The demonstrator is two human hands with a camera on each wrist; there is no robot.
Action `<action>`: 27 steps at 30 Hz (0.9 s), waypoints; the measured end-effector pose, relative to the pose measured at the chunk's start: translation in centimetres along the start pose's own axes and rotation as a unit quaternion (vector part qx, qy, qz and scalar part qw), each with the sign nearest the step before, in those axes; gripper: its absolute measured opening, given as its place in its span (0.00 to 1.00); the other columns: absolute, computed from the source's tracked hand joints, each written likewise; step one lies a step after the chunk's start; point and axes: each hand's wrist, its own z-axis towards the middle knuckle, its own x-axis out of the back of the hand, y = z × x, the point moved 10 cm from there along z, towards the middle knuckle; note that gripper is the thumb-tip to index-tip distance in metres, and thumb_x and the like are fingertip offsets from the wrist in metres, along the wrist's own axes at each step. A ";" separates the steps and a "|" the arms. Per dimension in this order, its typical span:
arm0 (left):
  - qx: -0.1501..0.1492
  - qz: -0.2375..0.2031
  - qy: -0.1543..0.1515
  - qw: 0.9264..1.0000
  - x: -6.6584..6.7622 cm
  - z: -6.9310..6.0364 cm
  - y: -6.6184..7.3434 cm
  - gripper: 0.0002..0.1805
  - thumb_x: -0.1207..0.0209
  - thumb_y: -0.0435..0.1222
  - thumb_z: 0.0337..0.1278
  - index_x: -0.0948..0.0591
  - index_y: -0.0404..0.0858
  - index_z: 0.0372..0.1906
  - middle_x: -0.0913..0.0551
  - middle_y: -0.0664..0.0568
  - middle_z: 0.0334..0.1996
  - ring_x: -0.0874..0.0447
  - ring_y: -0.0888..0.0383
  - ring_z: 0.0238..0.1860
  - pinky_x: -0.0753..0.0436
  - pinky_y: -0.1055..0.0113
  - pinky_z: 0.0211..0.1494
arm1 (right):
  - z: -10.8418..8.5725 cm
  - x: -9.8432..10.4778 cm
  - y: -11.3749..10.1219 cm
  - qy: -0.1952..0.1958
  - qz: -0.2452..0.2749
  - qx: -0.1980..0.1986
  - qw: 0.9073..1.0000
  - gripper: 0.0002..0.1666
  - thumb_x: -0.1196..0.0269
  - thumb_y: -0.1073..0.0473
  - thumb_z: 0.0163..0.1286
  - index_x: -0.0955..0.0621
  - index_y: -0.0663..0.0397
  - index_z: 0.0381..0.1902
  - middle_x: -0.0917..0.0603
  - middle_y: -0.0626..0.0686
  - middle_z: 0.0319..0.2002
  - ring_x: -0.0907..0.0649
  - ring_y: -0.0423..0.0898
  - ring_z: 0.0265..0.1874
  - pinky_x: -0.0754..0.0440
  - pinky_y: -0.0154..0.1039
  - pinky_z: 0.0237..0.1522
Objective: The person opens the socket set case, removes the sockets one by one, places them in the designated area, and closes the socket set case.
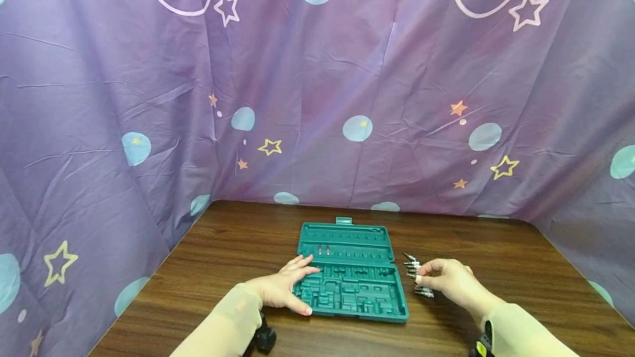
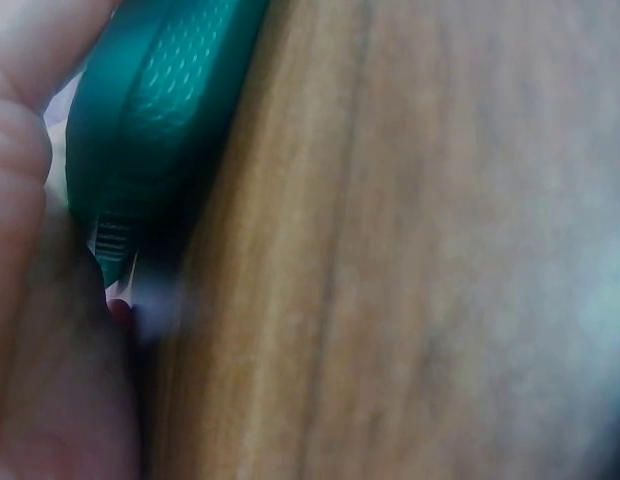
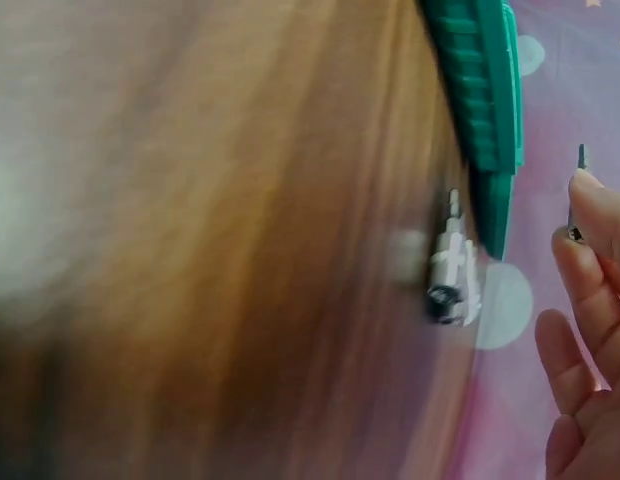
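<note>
A green plastic tool case (image 1: 349,291) lies unfolded on the table, with molded slots in both halves. Two small reddish bits (image 1: 323,250) sit in a row of its lid. My left hand (image 1: 285,286) rests on the case's left side, fingers spread and thumb at the front edge; in the left wrist view the case's textured side (image 2: 180,90) is beside the fingers. Right of the case, my right hand (image 1: 458,285) pinches a small metal screwdriver bit (image 3: 582,157) between thumb and index finger. Several more metal bits (image 1: 424,292) lie under and beside that hand.
The brown wooden table (image 1: 238,236) runs back to a purple curtain (image 1: 307,81) printed with moons and stars. A dark wrist strap with a device (image 1: 483,340) is on the right sleeve, and a dark object (image 1: 265,337) hangs at the left wrist.
</note>
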 end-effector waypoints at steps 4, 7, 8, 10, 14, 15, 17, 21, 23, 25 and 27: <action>0.001 0.002 0.000 1.000 0.0 0.0 0.0 0.49 0.30 0.52 0.44 0.39 0.49 0.73 0.57 0.51 0.77 0.67 0.47 0.76 0.54 0.38 0.70 | -0.8 -0.2 0.8 -0.011 -0.005 -0.004 1.000 0.08 0.28 0.50 0.54 0.15 0.44 0.29 0.16 0.43 0.31 0.19 0.46 0.39 0.43 0.62 0.49; 0.000 0.001 -0.002 1.000 0.0 -0.1 0.0 0.49 0.30 0.52 0.44 0.39 0.49 0.73 0.57 0.51 0.77 0.67 0.47 0.76 0.54 0.38 0.70 | -1.3 -0.6 1.5 -0.027 -0.003 -0.007 1.000 0.08 0.28 0.50 0.54 0.16 0.44 0.28 0.18 0.42 0.29 0.20 0.44 0.37 0.44 0.63 0.49; 0.001 0.000 -0.003 1.000 0.0 -0.1 0.1 0.49 0.30 0.52 0.44 0.39 0.49 0.73 0.57 0.51 0.77 0.67 0.47 0.76 0.54 0.38 0.70 | -1.5 -0.7 1.8 -0.034 -0.003 -0.008 0.999 0.08 0.28 0.50 0.54 0.16 0.44 0.28 0.18 0.42 0.28 0.21 0.43 0.36 0.44 0.63 0.48; 0.002 -0.001 -0.005 1.000 0.0 -0.1 0.1 0.49 0.30 0.52 0.45 0.40 0.48 0.73 0.57 0.51 0.77 0.68 0.47 0.76 0.54 0.38 0.70 | -1.8 -0.9 2.1 -0.040 -0.006 -0.005 0.999 0.09 0.28 0.50 0.54 0.17 0.44 0.27 0.19 0.41 0.27 0.22 0.41 0.34 0.43 0.62 0.47; 0.002 -0.004 -0.007 1.000 -0.1 -0.2 0.1 0.49 0.30 0.52 0.45 0.40 0.48 0.73 0.57 0.52 0.77 0.68 0.47 0.76 0.54 0.38 0.70 | -2.2 -1.1 2.5 -0.043 -0.014 0.003 0.999 0.09 0.27 0.49 0.52 0.17 0.42 0.26 0.19 0.39 0.26 0.22 0.38 0.32 0.40 0.58 0.45; 0.002 -0.005 -0.008 1.000 -0.1 -0.2 0.1 0.49 0.30 0.52 0.45 0.40 0.48 0.73 0.57 0.52 0.77 0.68 0.48 0.76 0.54 0.38 0.70 | -2.2 -1.2 2.5 -0.041 -0.018 0.007 0.999 0.09 0.27 0.49 0.52 0.18 0.42 0.26 0.19 0.38 0.25 0.22 0.37 0.32 0.39 0.58 0.44; 0.002 -0.007 -0.009 1.000 -0.1 -0.2 0.1 0.49 0.30 0.52 0.46 0.40 0.49 0.73 0.57 0.52 0.77 0.68 0.48 0.76 0.54 0.38 0.70 | -2.2 -1.2 2.6 -0.039 -0.023 0.011 0.999 0.09 0.27 0.50 0.51 0.18 0.41 0.25 0.19 0.38 0.24 0.22 0.36 0.30 0.38 0.56 0.43; 0.002 -0.010 -0.013 1.000 -0.1 -0.2 0.0 0.49 0.31 0.52 0.46 0.40 0.49 0.74 0.58 0.52 0.77 0.69 0.48 0.76 0.54 0.37 0.69 | -2.2 -1.5 2.8 -0.039 -0.033 0.017 0.999 0.10 0.27 0.49 0.50 0.19 0.41 0.24 0.21 0.37 0.22 0.24 0.34 0.26 0.37 0.52 0.40; 0.002 -0.011 -0.013 1.000 -0.1 -0.2 0.0 0.49 0.31 0.51 0.46 0.41 0.49 0.74 0.58 0.52 0.77 0.69 0.48 0.76 0.54 0.37 0.69 | -2.3 -1.6 2.8 -0.037 -0.037 0.019 0.998 0.11 0.26 0.49 0.49 0.20 0.40 0.23 0.21 0.37 0.21 0.25 0.33 0.25 0.38 0.50 0.39; 0.002 -0.010 -0.012 1.000 -0.1 -0.1 0.0 0.49 0.30 0.51 0.46 0.40 0.49 0.74 0.58 0.52 0.77 0.69 0.48 0.76 0.54 0.37 0.70 | -2.3 -1.6 2.8 -0.034 -0.039 0.018 0.999 0.12 0.26 0.49 0.48 0.20 0.41 0.23 0.21 0.37 0.20 0.25 0.33 0.24 0.38 0.48 0.38; 0.003 -0.008 -0.010 1.000 -0.1 -0.1 0.0 0.49 0.30 0.51 0.45 0.40 0.48 0.73 0.58 0.52 0.77 0.68 0.48 0.76 0.54 0.38 0.70 | -2.3 -1.6 2.9 -0.030 -0.040 0.016 0.999 0.13 0.26 0.49 0.47 0.21 0.41 0.23 0.22 0.37 0.20 0.26 0.33 0.23 0.38 0.48 0.38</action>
